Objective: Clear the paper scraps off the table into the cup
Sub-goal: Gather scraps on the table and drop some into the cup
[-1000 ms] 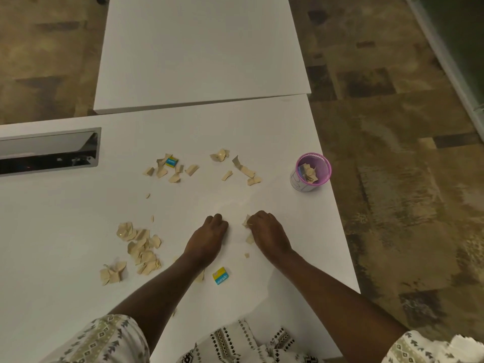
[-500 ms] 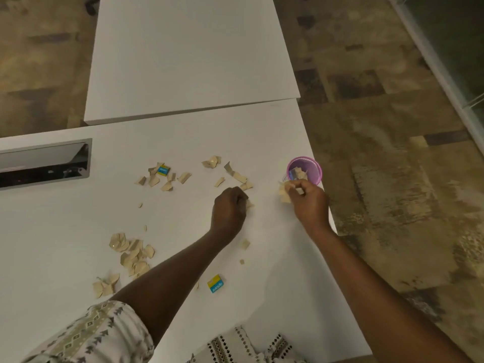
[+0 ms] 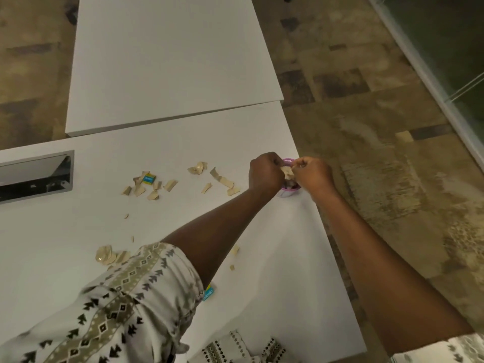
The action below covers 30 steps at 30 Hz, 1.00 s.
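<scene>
The pink cup (image 3: 288, 161) stands near the right edge of the white table (image 3: 275, 258), mostly hidden by both hands. My left hand (image 3: 264, 172) and my right hand (image 3: 313, 172) are directly over the cup, fingers pinched on beige paper scraps (image 3: 287, 172) between them. More beige scraps (image 3: 222, 180) lie left of the cup. A further cluster (image 3: 149, 187) includes a blue-and-yellow piece (image 3: 149, 178). Another heap (image 3: 108, 255) lies by my left sleeve, and small scraps (image 3: 235, 250) lie under my left forearm.
A second white tabletop (image 3: 170, 61) adjoins at the back. A metal-rimmed cable slot (image 3: 36, 176) is set into the table at the left. A blue-and-yellow piece (image 3: 208, 293) peeks out beside my sleeve. Patterned carpet floor (image 3: 392, 179) lies to the right past the table edge.
Both hands have moved from the table's middle to the cup, carrying scraps. The right hand reached it first, then the left joined over the cup. The camera view shifted.
</scene>
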{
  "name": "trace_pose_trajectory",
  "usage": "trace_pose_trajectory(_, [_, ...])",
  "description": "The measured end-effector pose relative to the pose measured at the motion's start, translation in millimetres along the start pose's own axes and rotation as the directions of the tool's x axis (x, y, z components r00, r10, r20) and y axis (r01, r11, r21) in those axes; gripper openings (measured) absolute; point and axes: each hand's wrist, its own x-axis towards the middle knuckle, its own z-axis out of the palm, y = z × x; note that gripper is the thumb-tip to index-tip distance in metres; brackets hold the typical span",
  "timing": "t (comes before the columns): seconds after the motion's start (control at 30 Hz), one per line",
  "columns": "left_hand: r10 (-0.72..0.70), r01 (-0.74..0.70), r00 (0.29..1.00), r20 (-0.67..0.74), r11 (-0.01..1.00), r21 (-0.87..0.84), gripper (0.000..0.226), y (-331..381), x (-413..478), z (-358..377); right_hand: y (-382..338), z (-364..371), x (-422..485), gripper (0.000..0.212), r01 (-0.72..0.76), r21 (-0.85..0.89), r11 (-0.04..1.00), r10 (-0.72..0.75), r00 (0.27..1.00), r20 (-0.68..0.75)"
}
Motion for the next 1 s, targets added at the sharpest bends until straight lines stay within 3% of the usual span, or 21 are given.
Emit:
trace_pose_trajectory(0.23, [0.100,-0.101,0.994,0.034,0.994,0.038,0.027,-10.6,-4.2,-9.8,-3.1,-5.9,-5.4,0.019,0.022,0.055,0.998,-0.020,0.999,-0.030])
trace_pose_trajectory(0.37, [0.162,-0.163,0.987,0.025,0.984,0.078,0.022,-35.8,-16.9,-31.7,-2.3,2.8,-33.8,0.020,0.197,0.034,0.980,-0.194,0.978,-0.083])
trace_pose_trajectory(0.5, [0.094,-0.093,0.996,0.001,0.989,0.115,0.017,-79.2,-41.5,-60.2,15.2,39.0,-80.2,0.016,0.339,0.055,0.939,-0.344,0.932,0.114])
trace_pose_trajectory(0.63, [-0.010,0.014,1.000,-0.019,0.979,0.202,0.017,-134.4,-75.0,-88.5,44.0,87.5,-129.1,0.033,0.446,-0.111,0.888,-0.374,0.842,0.389])
trace_pose_trajectory(0.77, [-0.113,0.127,0.991,-0.078,0.969,0.213,0.013,-187.2,-118.5,-116.7,63.0,119.1,-164.1,0.045,0.629,-0.250,0.736,-0.419,0.713,0.563])
trace_pose_trajectory(0.87, [-0.193,0.221,0.970,-0.147,0.954,0.203,0.012,-221.7,-153.6,-137.9,73.8,134.9,-181.5,0.034,0.733,-0.353,0.581,-0.437,0.647,0.624])
trace_pose_trajectory(0.93, [-0.237,0.270,0.954,-0.184,0.946,0.180,0.011,-241.1,-173.6,-149.7,77.1,141.0,-188.5,0.015,0.725,-0.388,0.569,-0.442,0.668,0.600])
trace_pose_trajectory(0.97, [-0.254,0.289,0.945,-0.203,0.943,0.166,0.011,-250.2,-183.7,-155.3,76.0,144.5,-193.1,0.011,0.712,-0.377,0.592,-0.443,0.679,0.586])
trace_pose_trajectory(1.0, [-0.264,0.302,0.938,-0.224,0.941,0.154,0.010,-258.8,-193.7,-160.4,74.4,146.8,-196.0,0.014,0.738,-0.406,0.539,-0.469,0.663,0.583])
